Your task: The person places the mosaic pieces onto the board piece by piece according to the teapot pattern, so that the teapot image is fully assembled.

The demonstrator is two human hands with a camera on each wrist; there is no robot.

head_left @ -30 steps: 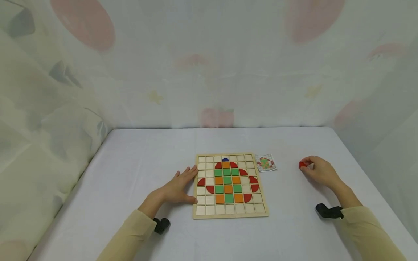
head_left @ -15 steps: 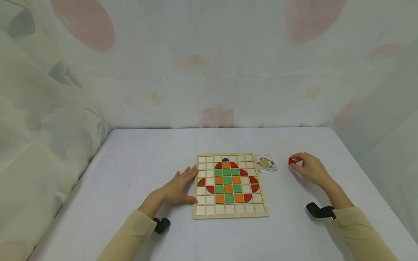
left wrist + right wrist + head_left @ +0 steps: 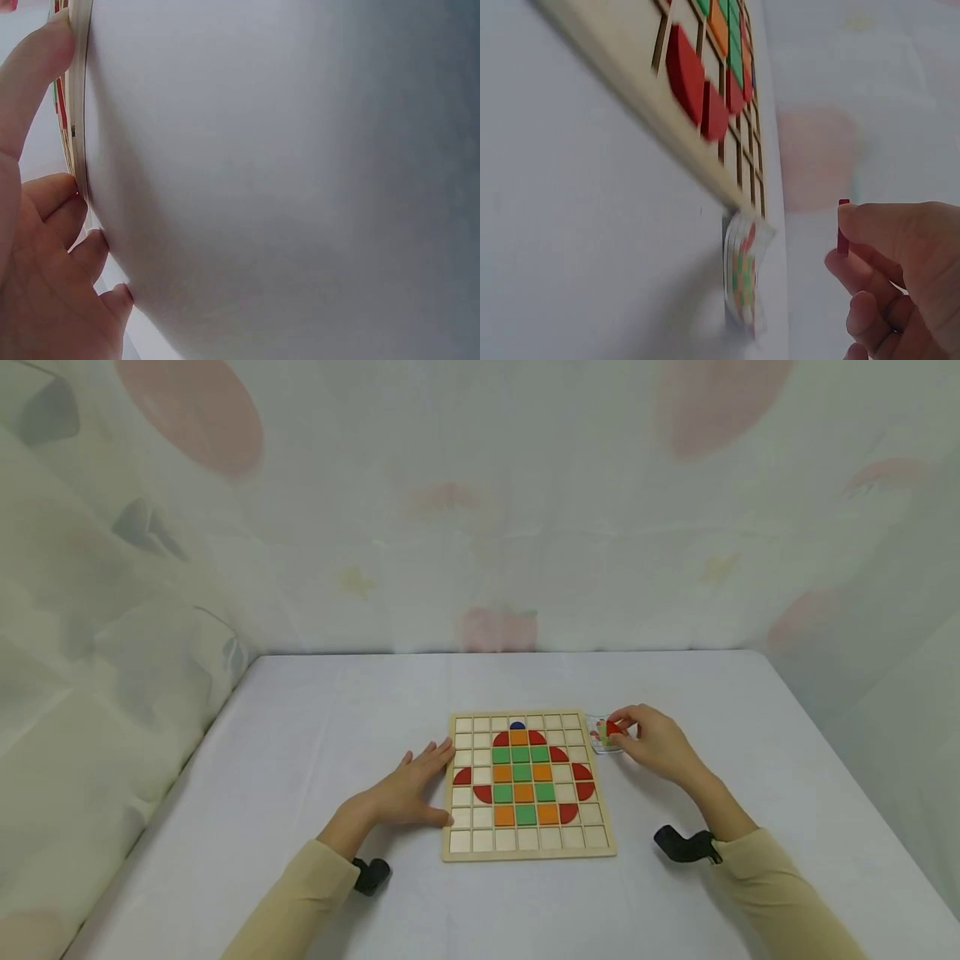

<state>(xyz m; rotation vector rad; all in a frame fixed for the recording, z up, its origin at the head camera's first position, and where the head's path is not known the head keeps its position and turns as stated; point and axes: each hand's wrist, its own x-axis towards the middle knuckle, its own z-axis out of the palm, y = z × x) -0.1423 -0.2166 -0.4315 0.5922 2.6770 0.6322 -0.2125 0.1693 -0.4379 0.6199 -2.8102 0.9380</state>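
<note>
My right hand (image 3: 655, 745) pinches a small red tile (image 3: 843, 226) between thumb and fingers. In the head view the tile overlaps the pattern card (image 3: 597, 743), a small paper with a coloured grid, beside the board's upper right corner. My left hand (image 3: 405, 793) is spread at the left edge of the wooden grid board (image 3: 528, 855), thumb and fingertips against its rim. In the left wrist view the thumb (image 3: 45, 56) touches that rim. On the board, green and orange square tiles (image 3: 522, 772) form a block, with red quarter-round tiles (image 3: 585, 791) around it and a blue piece (image 3: 517, 725) on top.
A white cloth covers the table (image 3: 337, 710), with pale patterned fabric (image 3: 480, 527) hanging behind it and at both sides. A black wrist camera (image 3: 371, 877) sits at the left wrist, another black camera (image 3: 682, 845) at the right wrist.
My right hand has moved left across the table with the red tile, from the right side to over the pattern card. The left hand stays at the board's edge.
</note>
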